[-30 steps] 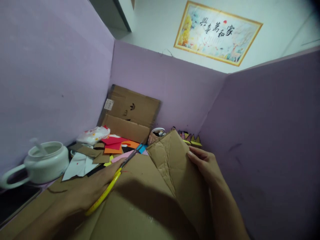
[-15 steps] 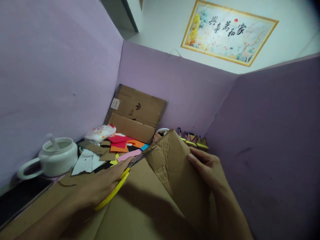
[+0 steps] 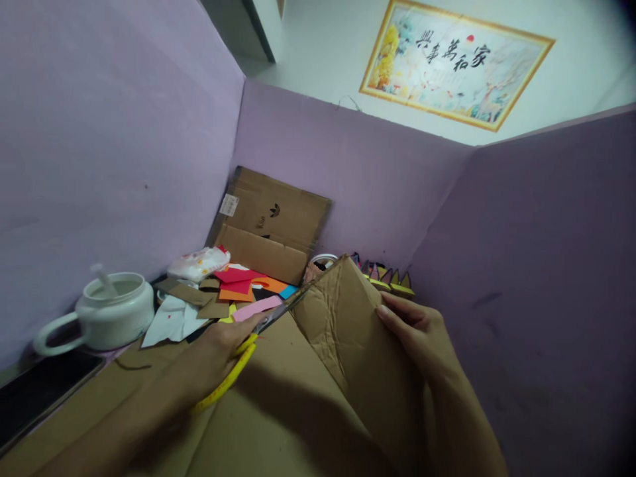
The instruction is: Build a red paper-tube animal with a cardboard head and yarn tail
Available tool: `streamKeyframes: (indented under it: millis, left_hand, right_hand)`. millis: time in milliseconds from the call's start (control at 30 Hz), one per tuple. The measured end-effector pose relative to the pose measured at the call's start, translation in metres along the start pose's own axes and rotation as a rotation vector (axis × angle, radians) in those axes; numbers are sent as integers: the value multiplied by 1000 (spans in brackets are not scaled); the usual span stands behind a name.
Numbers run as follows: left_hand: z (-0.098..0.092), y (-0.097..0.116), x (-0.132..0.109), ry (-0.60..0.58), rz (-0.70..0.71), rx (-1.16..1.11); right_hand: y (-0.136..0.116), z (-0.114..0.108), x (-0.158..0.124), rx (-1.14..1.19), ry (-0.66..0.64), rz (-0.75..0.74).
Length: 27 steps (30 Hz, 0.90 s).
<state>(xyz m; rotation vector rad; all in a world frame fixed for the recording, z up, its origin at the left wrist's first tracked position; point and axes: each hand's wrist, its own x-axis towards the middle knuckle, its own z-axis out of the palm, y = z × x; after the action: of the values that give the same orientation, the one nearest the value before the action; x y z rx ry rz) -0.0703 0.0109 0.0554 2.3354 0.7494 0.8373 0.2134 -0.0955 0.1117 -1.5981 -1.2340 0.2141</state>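
Observation:
Yellow-handled scissors (image 3: 237, 374) are in my left hand (image 3: 214, 358), whose fingers are wrapped through the handles. The blades lie along the upper left edge of a brown cardboard sheet (image 3: 365, 324) and look nearly together. My right hand (image 3: 416, 331) pinches that sheet by its right edge between thumb and fingers, holding it tilted up. Creases run down the sheet's left side. Its lower part spreads flat towards me, with a shadow across it. The other fingers of my right hand are partly hidden behind the cardboard.
Coloured paper pieces (image 3: 243, 281) and cardboard scraps lie behind my left hand. At left stand a white pot (image 3: 116, 318) with a handle and a dark phone-like slab (image 3: 44, 397). A folded cardboard box (image 3: 278, 212) leans on the purple wall (image 3: 358, 172).
The scissor blades have come closer together on the cardboard's edge. The sheet and my right hand have shifted slightly to the right.

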Motion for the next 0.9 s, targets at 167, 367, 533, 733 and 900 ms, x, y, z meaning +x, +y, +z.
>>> streamKeyframes:
  millis: [167,367,533,733,900]
  left_hand:
    - [-2,2,0,-125,4,8]
    - [5,-3,-3,-98,38,124]
    - [9,-13,0,-59,-37,302]
    - [10,-11,-2,-27,-8,377]
    - [7,-8,-2,-68,-19,285]
  right_hand:
    - [-2,-1,-1,-9,-5,-10]
    - [-6,7,-6,-59,-91,-37]
    - [-10,15,-9,-30,-130,-35]
    - [-10,15,-7,-28,-122,-34]
    - [-9,15,-7,-37,-134,-35]
